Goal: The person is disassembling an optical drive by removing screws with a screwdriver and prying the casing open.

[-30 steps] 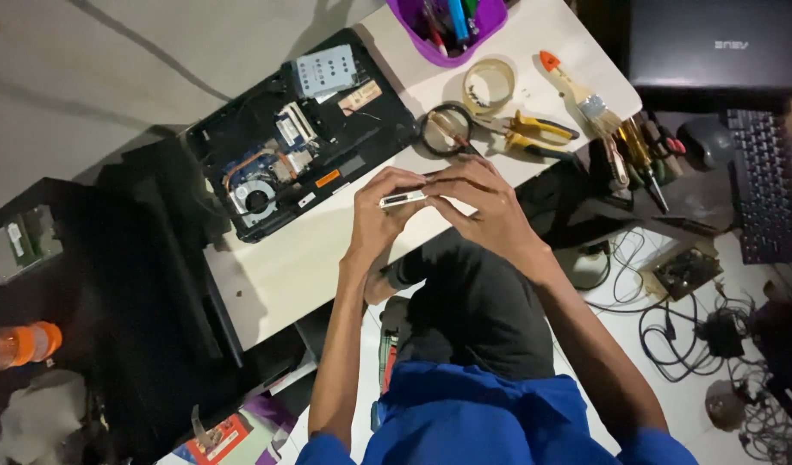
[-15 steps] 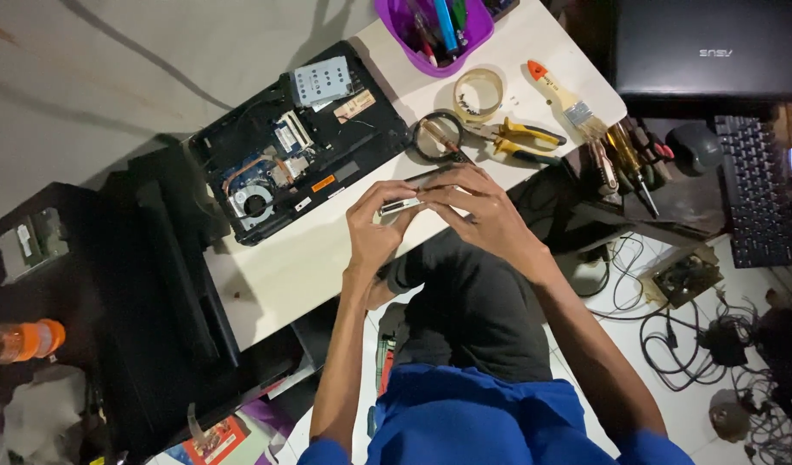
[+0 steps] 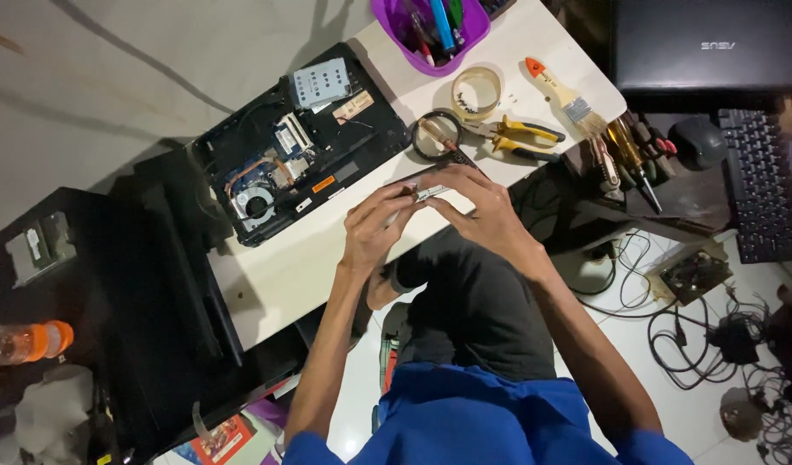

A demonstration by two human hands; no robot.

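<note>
On the white table [image 3: 284,275] lies an open laptop [image 3: 297,164] with its inside parts showing, the biggest thing there. Past it sits a purple cup [image 3: 426,34] full of pens, then a paintbrush [image 3: 561,93], yellow pliers [image 3: 515,138], a tape roll [image 3: 477,92] and a magnifying glass [image 3: 435,136]. Just above the table edge, the left hand [image 3: 374,232] and the right hand [image 3: 480,211] both pinch a small thin silver part [image 3: 423,193] between their fingertips, one at each end.
</note>
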